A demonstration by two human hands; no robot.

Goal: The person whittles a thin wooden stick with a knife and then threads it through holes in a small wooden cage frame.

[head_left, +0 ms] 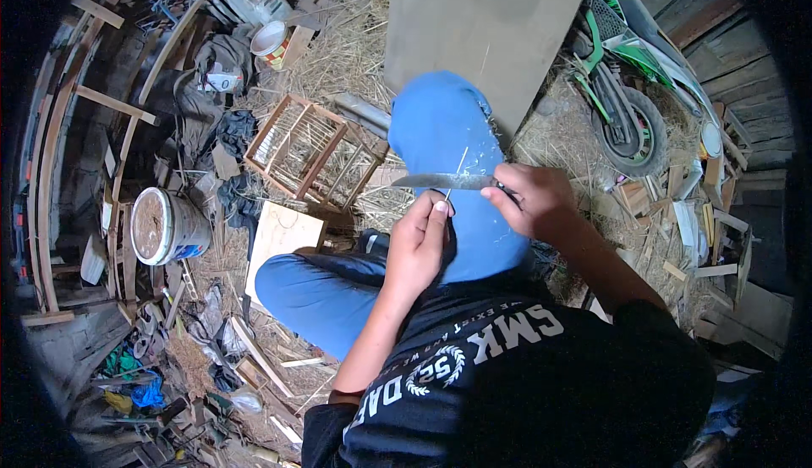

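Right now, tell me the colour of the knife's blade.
The blade is grey; it shows best in the head view, the only one here.

Cannot see most of the handle of the knife (427, 180), covered by the right hand (541, 199), nor the near end of the thin stick (463, 159), hidden in the left hand (420, 235). Cannot follow the board (491, 20) past the top edge, nor the dark shirt (592, 375) past the bottom. Cannot identify the scraps (139, 388) at lower left, too small and dim.

The knee (438, 117) blocks passage beneath the knife (423, 180); above is free.
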